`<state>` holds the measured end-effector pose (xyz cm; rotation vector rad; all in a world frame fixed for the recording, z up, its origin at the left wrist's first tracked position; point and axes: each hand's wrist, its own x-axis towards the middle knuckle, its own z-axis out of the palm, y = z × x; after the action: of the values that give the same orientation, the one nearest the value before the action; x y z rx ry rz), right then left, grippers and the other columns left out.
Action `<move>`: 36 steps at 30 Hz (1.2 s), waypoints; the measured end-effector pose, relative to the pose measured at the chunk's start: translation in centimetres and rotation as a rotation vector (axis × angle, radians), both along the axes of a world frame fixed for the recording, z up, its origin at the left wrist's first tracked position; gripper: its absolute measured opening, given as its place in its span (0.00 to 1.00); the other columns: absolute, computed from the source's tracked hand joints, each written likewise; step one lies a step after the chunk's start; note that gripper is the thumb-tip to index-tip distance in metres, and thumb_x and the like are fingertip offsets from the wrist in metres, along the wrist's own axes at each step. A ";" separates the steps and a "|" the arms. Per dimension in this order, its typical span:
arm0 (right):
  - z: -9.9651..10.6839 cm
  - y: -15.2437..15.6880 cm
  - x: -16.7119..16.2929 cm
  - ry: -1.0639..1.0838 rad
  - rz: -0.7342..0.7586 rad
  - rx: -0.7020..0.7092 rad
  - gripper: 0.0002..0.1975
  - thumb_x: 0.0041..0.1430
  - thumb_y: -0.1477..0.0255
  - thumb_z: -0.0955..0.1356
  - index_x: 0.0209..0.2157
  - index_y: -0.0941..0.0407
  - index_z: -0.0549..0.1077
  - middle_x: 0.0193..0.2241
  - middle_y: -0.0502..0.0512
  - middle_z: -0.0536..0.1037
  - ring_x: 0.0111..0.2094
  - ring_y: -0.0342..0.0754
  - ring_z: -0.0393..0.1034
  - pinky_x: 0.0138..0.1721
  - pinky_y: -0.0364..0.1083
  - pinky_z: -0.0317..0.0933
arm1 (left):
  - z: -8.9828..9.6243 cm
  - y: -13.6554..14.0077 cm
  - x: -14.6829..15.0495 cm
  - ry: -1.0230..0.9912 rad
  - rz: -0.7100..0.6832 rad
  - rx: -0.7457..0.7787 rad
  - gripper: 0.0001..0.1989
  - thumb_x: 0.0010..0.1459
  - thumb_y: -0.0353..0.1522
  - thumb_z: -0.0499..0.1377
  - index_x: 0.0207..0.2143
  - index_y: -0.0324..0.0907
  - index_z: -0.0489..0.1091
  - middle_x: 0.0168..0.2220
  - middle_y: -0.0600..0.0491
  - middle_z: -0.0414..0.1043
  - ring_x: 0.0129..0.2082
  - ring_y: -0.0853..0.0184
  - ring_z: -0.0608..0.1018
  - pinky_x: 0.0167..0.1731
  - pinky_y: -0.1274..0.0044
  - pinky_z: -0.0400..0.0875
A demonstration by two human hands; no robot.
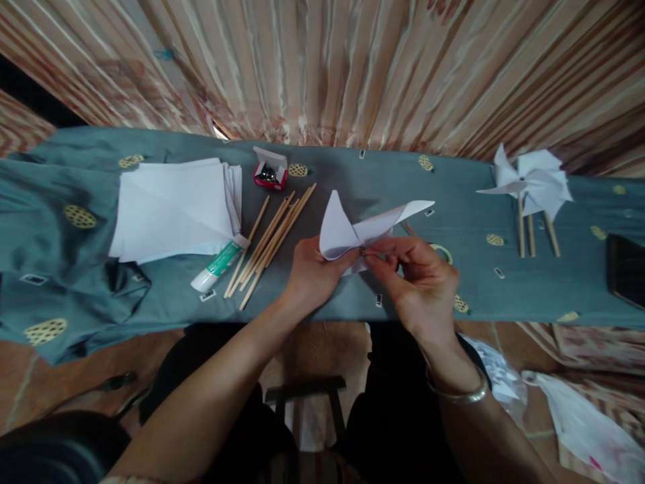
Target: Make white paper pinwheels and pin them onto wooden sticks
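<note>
A white paper pinwheel (338, 228) with curled blades is held above the middle of the table, its folded corners gathered at the centre. My left hand (315, 272) is closed around its left side, the thumb pressed near the centre. From the right, my right hand (416, 272) pinches with thumb and fingertips at that same centre. A small dark pin (362, 251) shows between the fingertips; most of it is hidden. Partly behind my right hand lie scissors (441, 253) with a pale green handle.
On the cloth-covered table (468, 269), left of my hands, are several wooden sticks (275, 238), a glue stick (220, 263), a stack of white paper (168, 208) and an open red box (271, 173) of shiny metal pieces. Pinwheels on sticks (541, 178) and a dark object (625, 269) lie right.
</note>
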<state>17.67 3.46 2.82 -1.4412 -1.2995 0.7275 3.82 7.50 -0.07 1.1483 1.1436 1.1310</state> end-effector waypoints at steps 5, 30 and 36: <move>-0.3 0.3 0.0 0.088 0.008 -0.006 0.05 0.52 0.74 0.73 0.31 0.51 0.76 0.25 0.46 0.74 0.28 0.43 0.66 0.32 0.44 0.61 | 0.4 0.0 -0.3 0.014 -0.016 0.009 0.06 0.48 0.33 0.66 0.27 0.39 0.77 0.27 0.52 0.79 0.27 0.66 0.77 0.29 0.77 0.70; -0.2 0.4 -0.3 0.144 0.023 -0.020 0.05 0.52 0.74 0.73 0.31 0.50 0.75 0.27 0.46 0.76 0.31 0.44 0.69 0.34 0.45 0.65 | 0.8 -0.2 -0.5 0.063 -0.008 0.009 0.05 0.46 0.32 0.65 0.26 0.40 0.77 0.26 0.53 0.78 0.27 0.66 0.77 0.29 0.77 0.70; -0.3 0.5 -0.4 0.188 0.021 -0.045 0.05 0.51 0.72 0.74 0.31 0.51 0.75 0.27 0.47 0.77 0.30 0.44 0.70 0.32 0.45 0.66 | 0.9 -0.3 -0.5 0.071 0.009 0.011 0.04 0.46 0.32 0.66 0.27 0.41 0.77 0.26 0.54 0.78 0.27 0.65 0.77 0.29 0.77 0.70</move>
<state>17.26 3.91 2.56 -1.3615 -1.1609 0.8886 3.30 7.17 0.86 1.2011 1.1993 1.1122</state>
